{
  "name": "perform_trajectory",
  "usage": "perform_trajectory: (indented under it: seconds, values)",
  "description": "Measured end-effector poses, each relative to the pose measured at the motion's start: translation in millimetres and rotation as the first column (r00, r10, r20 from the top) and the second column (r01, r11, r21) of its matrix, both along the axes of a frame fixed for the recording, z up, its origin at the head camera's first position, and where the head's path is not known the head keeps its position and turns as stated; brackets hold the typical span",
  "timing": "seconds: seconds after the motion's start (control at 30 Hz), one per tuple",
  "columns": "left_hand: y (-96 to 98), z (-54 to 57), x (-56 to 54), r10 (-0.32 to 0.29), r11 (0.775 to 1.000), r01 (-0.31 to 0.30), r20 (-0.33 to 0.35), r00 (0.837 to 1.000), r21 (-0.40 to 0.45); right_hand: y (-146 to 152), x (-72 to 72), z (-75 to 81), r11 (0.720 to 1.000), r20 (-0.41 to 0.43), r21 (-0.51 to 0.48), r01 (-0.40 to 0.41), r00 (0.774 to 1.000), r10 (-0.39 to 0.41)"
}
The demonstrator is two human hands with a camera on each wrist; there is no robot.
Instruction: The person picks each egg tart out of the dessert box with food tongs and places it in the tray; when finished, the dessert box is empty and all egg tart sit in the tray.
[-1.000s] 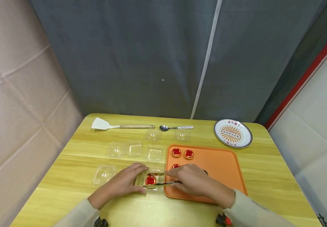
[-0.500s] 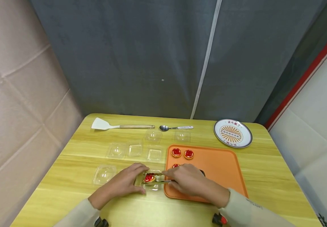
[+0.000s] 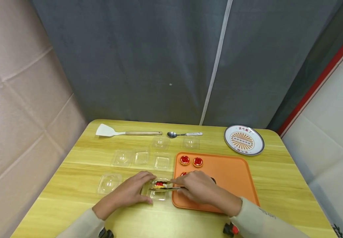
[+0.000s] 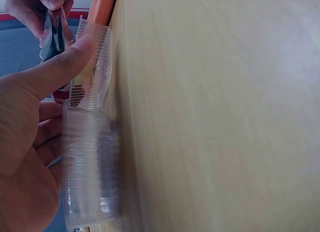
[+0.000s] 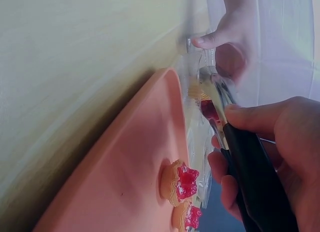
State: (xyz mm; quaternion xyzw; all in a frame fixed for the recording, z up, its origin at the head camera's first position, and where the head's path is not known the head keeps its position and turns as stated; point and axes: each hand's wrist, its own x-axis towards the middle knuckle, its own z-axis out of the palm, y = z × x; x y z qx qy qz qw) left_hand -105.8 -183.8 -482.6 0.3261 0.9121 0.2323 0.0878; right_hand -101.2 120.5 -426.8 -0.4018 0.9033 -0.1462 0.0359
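My right hand grips tongs with black handles and shiny metal arms. Between the tong arms sits a small tart with red topping, tilted, over a clear plastic box. That box lies at the left edge of the orange tray. My left hand holds the box from its left side, the thumb along the near edge and the fingers at the far edge. In the left wrist view the thumb lies on the box's ribbed wall. The tongs partly hide the tart.
The orange tray bears a few more red-topped tarts, one partly behind my right hand. Several clear plastic containers lie to the left and behind. A white spatula, a spoon and a patterned plate line the back.
The tart has tipped and shifted slightly toward the far side of the box. My right hand has moved a little left with the tongs, while my left hand stays in place.
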Motion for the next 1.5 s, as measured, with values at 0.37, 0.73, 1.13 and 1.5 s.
perform_trajectory:
  seconds: [0.37,0.73,1.13,1.5]
  values:
    - [-0.6,0.4,1.2,0.000,1.000,0.000,0.003,1.000,-0.004,12.4,0.9,6.5,0.998,0.052,-0.051,0.024,0.998,-0.022]
    - [-1.5,0.0,2.3,0.002,1.000,-0.002,0.002,1.000,-0.004,32.4,7.3,15.5,0.993,0.085,-0.087,0.084,0.993,-0.076]
    - [-0.6,0.1,1.3,0.003,1.000,-0.003,-0.009,1.000,-0.002,71.0,16.8,12.0,0.973,0.072,-0.125,0.194,0.980,-0.186]
    - [0.1,0.2,0.4,-0.006,1.000,0.006,-0.021,1.000,0.000,108.1,23.9,3.0,0.938,0.021,-0.147,0.313,0.949,-0.313]
